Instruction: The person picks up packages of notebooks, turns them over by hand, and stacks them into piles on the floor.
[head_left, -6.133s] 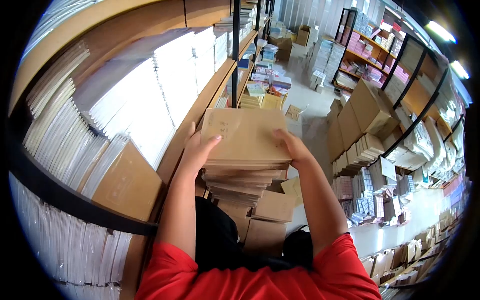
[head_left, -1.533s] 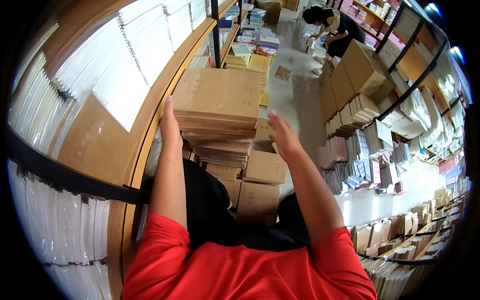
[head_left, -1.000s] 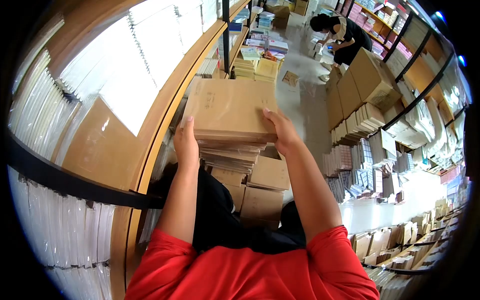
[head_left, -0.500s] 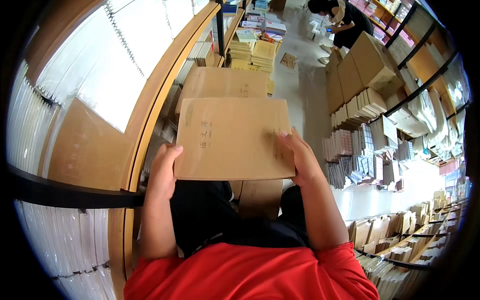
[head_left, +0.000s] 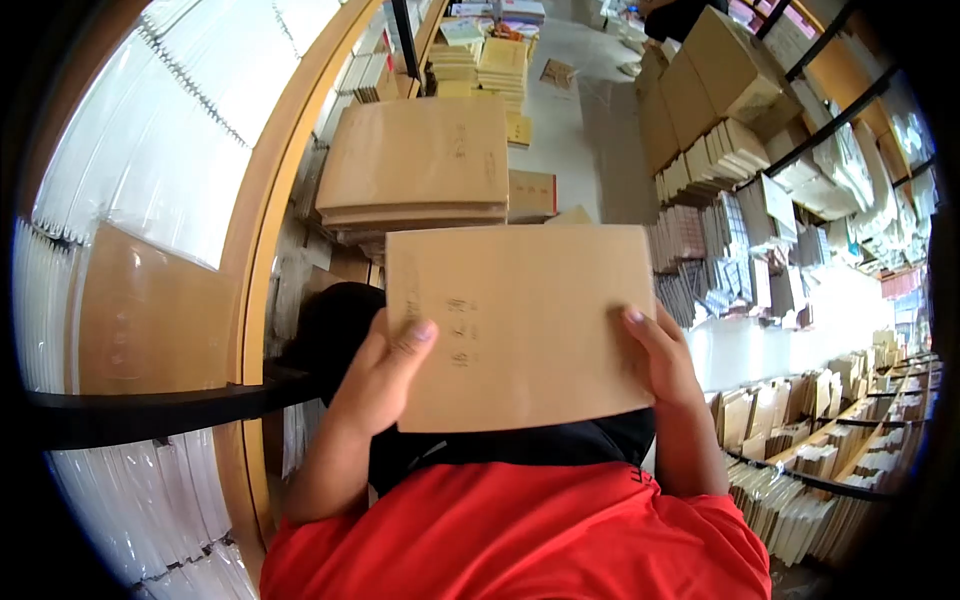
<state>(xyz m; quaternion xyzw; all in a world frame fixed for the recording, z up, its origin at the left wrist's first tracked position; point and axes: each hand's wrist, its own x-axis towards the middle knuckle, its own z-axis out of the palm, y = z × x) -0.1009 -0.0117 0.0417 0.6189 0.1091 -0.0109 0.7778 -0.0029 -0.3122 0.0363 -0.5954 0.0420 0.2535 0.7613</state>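
A flat brown kraft-covered pack with dark printed characters near its left side is held in front of my body. My left hand grips its left edge, thumb on top. My right hand grips the right edge the same way. The fingers under the pack are hidden, and so is its thickness. Beyond it, to the left, stands a stack of similar brown packs, apart from the held one.
On the left, a wooden shelf holds white books and wrapped packs. Yellow book stacks stand ahead. Cardboard boxes and piled notebooks line the right side. A person in dark clothing is partly visible at the top.
Both hands lifted the pack off the stack and brought it toward my body, then slightly right. The stack now shows behind it, and the view has tilted down.
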